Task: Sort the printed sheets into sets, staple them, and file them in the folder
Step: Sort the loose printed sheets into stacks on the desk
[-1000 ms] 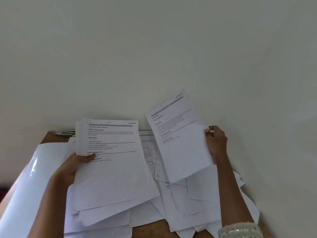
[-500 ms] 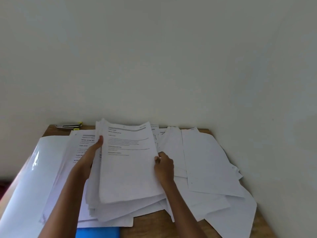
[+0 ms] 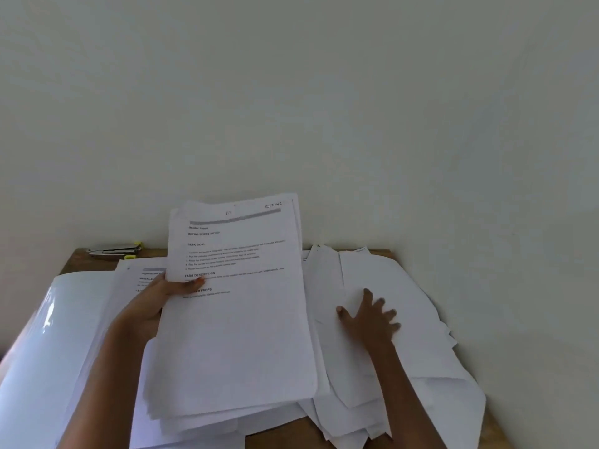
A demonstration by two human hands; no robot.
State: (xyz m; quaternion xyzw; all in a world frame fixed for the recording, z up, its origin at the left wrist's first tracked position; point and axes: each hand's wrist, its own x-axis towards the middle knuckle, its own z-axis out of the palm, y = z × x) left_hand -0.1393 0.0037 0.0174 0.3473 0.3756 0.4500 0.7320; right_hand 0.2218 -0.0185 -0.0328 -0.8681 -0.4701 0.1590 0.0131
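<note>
Wooden desk [image 3: 285, 432], left hand [image 3: 155, 299] gripping stack [image 3: 236, 335], right hand [image 3: 369, 319] flat on loose sheets [image 3: 405, 351]

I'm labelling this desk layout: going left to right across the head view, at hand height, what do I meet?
From the left: glossy white sheet → left hand → held stack of printed sheets → right hand, flat on the loose sheets.

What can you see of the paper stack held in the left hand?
The paper stack is a thick sheaf of white printed sheets, its lower edges fanned. The top page carries a grey header bar and the headings TASK GOAL and TASK DESCRIPTION. It tilts up toward the wall, its near end on other sheets. The left hand grips its left edge, thumb on top.
</note>
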